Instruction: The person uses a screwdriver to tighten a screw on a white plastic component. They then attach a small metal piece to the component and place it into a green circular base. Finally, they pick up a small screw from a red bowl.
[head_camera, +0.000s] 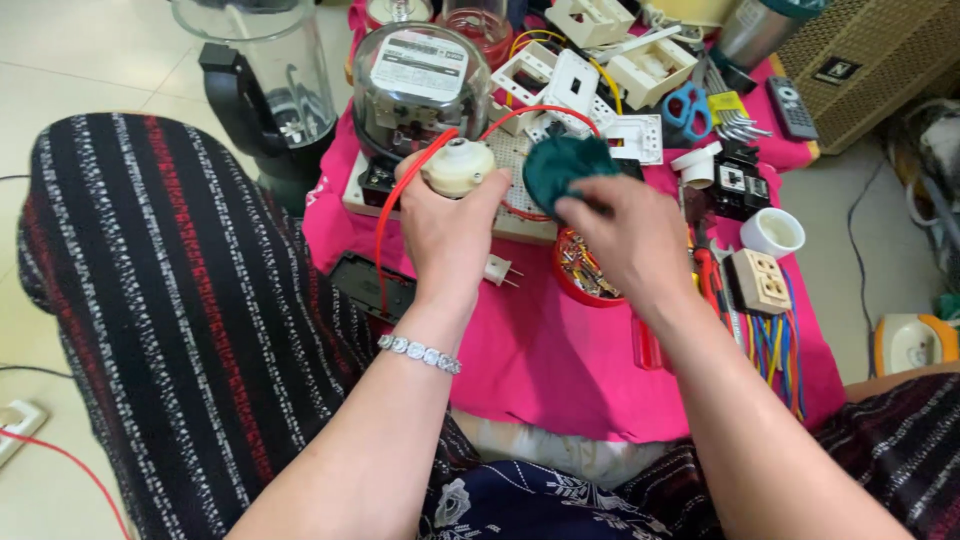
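My left hand (447, 228) grips a cream round lamp holder (459, 166) with a red wire (400, 190) looping from it. A bracelet sits on that wrist. My right hand (625, 235) holds a dark teal cloth (565, 165) just to the right of the lamp holder, close to it. Both hands hover above a pink cloth (530, 350) spread over the floor. A small white plug (497, 270) lies just below my left hand.
A glass-domed electric meter (415, 80) stands behind my hands. Around it lie white switch boxes (590, 70), blue-handled scissors (686, 108), a red bowl of small parts (585, 272), a beige socket (760, 280), coloured wires (770, 350), a remote (792, 106) and a blender jug (262, 70).
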